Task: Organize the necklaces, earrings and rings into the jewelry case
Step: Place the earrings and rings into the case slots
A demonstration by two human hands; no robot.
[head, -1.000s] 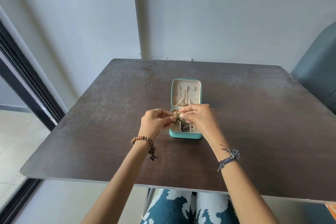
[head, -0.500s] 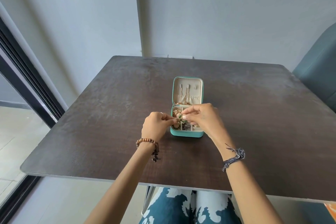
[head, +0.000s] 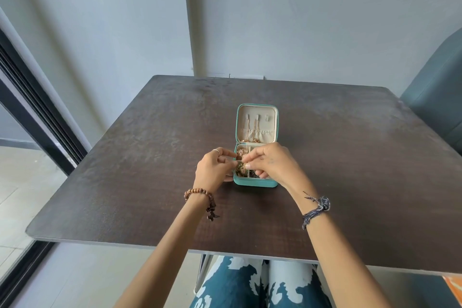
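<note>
hands: left hand (head: 214,170) and right hand (head: 271,166) both pinch one small gold piece (head: 242,164), too tiny to name | where: just over the front pockets of the open teal jewelry case (head: 255,184) on the table (head: 125,182) | risk: it may slip, snag the chains (head: 252,130) in the lid, or fall in the wrong pocket

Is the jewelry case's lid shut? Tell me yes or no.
No: the jewelry case lies open on the table, its lid folded back with gold chains hanging inside it.
</note>
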